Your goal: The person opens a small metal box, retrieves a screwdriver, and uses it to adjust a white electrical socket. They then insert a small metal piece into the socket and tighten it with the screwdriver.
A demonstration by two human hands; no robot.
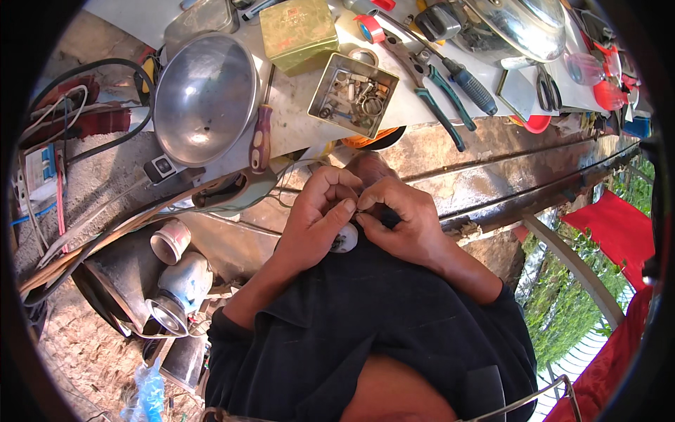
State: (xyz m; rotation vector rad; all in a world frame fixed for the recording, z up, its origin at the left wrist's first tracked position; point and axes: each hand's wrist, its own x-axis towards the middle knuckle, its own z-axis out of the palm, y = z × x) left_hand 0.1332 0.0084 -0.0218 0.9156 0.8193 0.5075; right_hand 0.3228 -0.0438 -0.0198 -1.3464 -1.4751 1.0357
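Close together in front of my chest, my left hand (pixel 318 219) and my right hand (pixel 402 216) meet at their fingertips. Both are closed in a pinch around something too small to make out. Just below the fingers a white rounded piece (pixel 344 239) shows in part, the rest covered by the left hand. A thin greenish wire (pixel 285 169) runs in from the left behind the left hand. Beyond the hands, on the table edge, stands an open square tin (pixel 354 95) of small metal parts.
The white table (pixel 295 126) holds a steel bowl (pixel 204 98), a screwdriver (pixel 261 141), a greenish box (pixel 299 35), pliers (pixel 436 91), a blue-handled screwdriver (pixel 471 88), scissors (pixel 547 88) and red tape (pixel 370 29). Metal vessels (pixel 184 281) lie on the ground at left.
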